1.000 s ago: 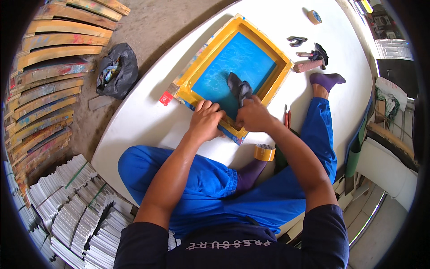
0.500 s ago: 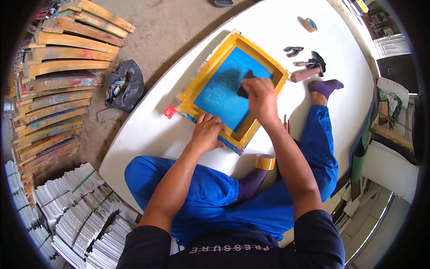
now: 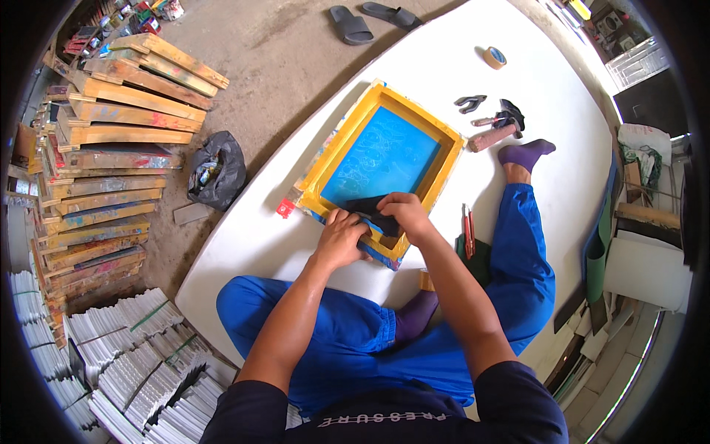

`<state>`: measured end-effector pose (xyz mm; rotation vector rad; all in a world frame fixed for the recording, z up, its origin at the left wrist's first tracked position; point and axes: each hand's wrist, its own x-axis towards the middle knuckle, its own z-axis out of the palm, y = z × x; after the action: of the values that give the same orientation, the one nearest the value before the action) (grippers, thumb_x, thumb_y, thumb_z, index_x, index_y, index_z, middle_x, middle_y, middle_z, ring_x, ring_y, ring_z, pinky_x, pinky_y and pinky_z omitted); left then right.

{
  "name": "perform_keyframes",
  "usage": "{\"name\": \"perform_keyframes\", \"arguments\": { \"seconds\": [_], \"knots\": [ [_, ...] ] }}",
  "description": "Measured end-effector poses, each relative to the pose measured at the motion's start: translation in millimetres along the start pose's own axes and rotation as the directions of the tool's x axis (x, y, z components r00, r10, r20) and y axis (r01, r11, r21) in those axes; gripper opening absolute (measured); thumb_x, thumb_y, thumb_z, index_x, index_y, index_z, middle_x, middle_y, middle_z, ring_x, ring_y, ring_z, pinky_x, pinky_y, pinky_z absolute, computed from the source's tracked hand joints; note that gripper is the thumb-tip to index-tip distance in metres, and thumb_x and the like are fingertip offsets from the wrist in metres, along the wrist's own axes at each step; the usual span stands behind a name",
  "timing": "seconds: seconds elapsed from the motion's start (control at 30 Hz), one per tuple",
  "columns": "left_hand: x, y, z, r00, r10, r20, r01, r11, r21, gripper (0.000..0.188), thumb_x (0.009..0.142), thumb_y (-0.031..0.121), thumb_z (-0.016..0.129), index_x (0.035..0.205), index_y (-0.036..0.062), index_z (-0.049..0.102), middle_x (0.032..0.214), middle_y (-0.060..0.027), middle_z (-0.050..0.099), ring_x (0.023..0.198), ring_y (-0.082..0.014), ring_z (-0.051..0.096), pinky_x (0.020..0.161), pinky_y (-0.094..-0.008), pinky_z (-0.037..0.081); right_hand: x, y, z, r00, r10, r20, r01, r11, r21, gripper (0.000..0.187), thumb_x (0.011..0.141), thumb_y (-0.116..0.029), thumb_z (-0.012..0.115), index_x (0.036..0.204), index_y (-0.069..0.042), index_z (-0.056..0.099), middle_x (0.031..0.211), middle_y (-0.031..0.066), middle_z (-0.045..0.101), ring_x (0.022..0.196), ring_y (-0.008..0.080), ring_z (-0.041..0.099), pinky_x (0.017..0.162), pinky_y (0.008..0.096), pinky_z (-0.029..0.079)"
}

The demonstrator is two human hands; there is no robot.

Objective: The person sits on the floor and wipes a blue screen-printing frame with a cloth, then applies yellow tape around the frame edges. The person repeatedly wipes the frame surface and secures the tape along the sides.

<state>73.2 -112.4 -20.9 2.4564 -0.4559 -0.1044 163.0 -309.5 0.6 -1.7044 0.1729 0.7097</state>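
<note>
A screen-printing frame [image 3: 340, 144] bound in yellow tape lies tilted on the white surface, its blue mesh [image 3: 388, 152] marked with faint pale lines. My left hand [image 3: 342, 238] grips the frame's near edge, fingers over the rim and thumb on the outer side. In my right hand [image 3: 405, 215] a black cloth [image 3: 370, 209] is pinched, pressed against the near end of the mesh beside the left fingers. Part of the cloth is hidden by my fingers. A red tag [image 3: 284, 209] sits by the frame's left corner.
Tape rolls [image 3: 495, 58], a black clamp [image 3: 470, 103], a brown-handled tool [image 3: 492, 138] and red pens [image 3: 469, 231] lie on the white surface [image 3: 259, 214]. Wooden frames [image 3: 133, 135] are stacked left, near a black bag [image 3: 216, 170] and bundled paper [image 3: 140, 348]. Sandals [image 3: 351, 26] lie beyond.
My right hand has drawn the black cloth from the mesh's upper right down to its near end. My left hand stays on the rim. The view has shifted, showing more of the sandals.
</note>
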Motion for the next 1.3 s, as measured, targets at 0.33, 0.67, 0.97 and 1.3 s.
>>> {"name": "perform_keyframes", "arguments": {
  "seconds": [0.33, 0.67, 0.97, 1.3],
  "knots": [
    [11.1, -1.6, -7.6, 0.990, -0.139, -0.006, 0.130, 0.945, -0.300, 0.038, 0.083, 0.039, 0.086, 0.105, 0.0096, 0.076, 0.115, -0.0083, 0.074, 0.118, -0.0295, 0.064, 0.107, -0.0450, 0.042, -14.7, -1.6, -144.4, 0.357, -0.597, -0.718, 0.081, 0.786, -0.613, 0.012, 0.086, -0.003, 0.070, 0.096, -0.003, 0.077, 0.090, 0.0176, 0.076, 0.084, 0.0315, 0.075, 0.080, 0.0391, 0.057],
    [51.5, -59.3, -59.0, 0.829, -0.263, -0.494, 0.294, 0.956, -0.017, 0.050, 0.085, 0.023, 0.085, 0.126, 0.0022, 0.065, 0.130, -0.0189, 0.064, 0.124, -0.0384, 0.057, 0.108, -0.0506, 0.044, -26.6, 15.2, -88.9, 0.740, -0.318, -0.592, -0.163, 0.769, -0.617, 0.072, 0.093, -0.053, 0.072, 0.132, 0.006, 0.062, 0.101, 0.0280, 0.074, 0.093, 0.0436, 0.074, 0.080, 0.0538, 0.060],
    [85.8, -114.6, -47.4, 0.880, -0.378, -0.286, 0.393, 0.920, -0.008, 0.049, 0.089, 0.023, 0.080, 0.129, -0.0009, 0.064, 0.124, -0.0236, 0.064, 0.121, -0.0441, 0.059, 0.105, -0.0513, 0.049, 8.1, 20.5, -80.3, 0.876, -0.058, -0.480, -0.182, 0.880, -0.439, 0.072, 0.085, -0.043, 0.078, 0.123, 0.012, 0.051, 0.108, 0.0331, 0.071, 0.084, 0.0428, 0.075, 0.076, 0.0478, 0.061],
    [60.2, -18.0, -177.3, 0.655, -0.120, -0.746, 0.027, 0.990, -0.136, 0.052, 0.095, 0.017, 0.075, 0.138, -0.0035, 0.053, 0.131, -0.0255, 0.063, 0.119, -0.0447, 0.063, 0.100, -0.0485, 0.052, -50.5, -96.2, -56.6, 0.608, -0.588, -0.533, 0.372, 0.804, -0.463, 0.057, 0.093, -0.021, 0.074, 0.130, 0.003, 0.037, 0.105, 0.0329, 0.072, 0.099, 0.0500, 0.071, 0.085, 0.0512, 0.057]
  ]
}}
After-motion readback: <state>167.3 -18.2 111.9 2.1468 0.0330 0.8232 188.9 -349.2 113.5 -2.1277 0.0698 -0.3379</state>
